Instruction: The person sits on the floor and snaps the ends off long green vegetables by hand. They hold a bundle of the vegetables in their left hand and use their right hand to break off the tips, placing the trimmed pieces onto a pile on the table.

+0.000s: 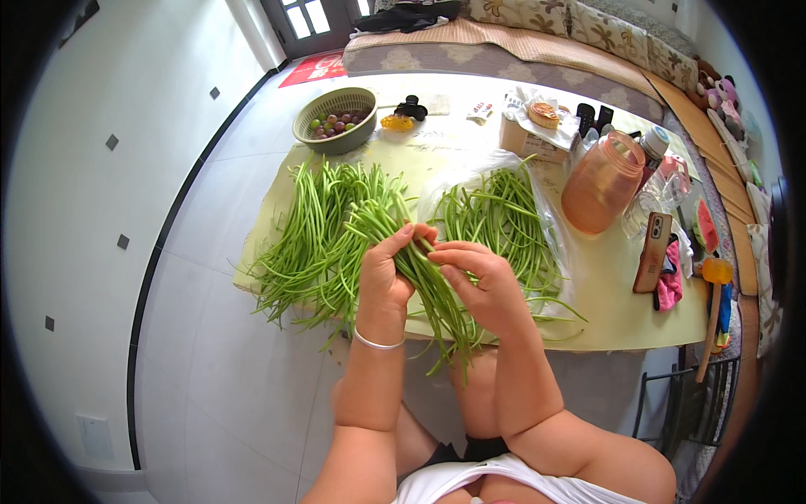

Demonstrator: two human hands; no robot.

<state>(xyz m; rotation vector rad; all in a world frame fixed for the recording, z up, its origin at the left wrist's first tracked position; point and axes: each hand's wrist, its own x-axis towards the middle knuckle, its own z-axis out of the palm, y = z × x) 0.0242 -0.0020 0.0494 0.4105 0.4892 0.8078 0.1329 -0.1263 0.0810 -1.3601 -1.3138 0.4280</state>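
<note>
My left hand [388,273] is closed around a bunch of long, thin green vegetable stems [432,294], held slanting above the table's near edge. The thumb lies along the bunch and the lower ends hang down toward my lap. My right hand [478,281] is beside it, thumb and fingers pinched on stems at the right side of the bunch. A wide pile of the same stems [311,227] spreads over the table to the left. More stems [504,218] lie on a clear plastic bag [561,267] to the right.
A green colander [315,139] with grapes stands at the far left of the table [621,323]. Toward the right are a cardboard box [537,143], a pinkish jar [600,186] and a phone [653,252]. A sofa [504,55] runs behind the table.
</note>
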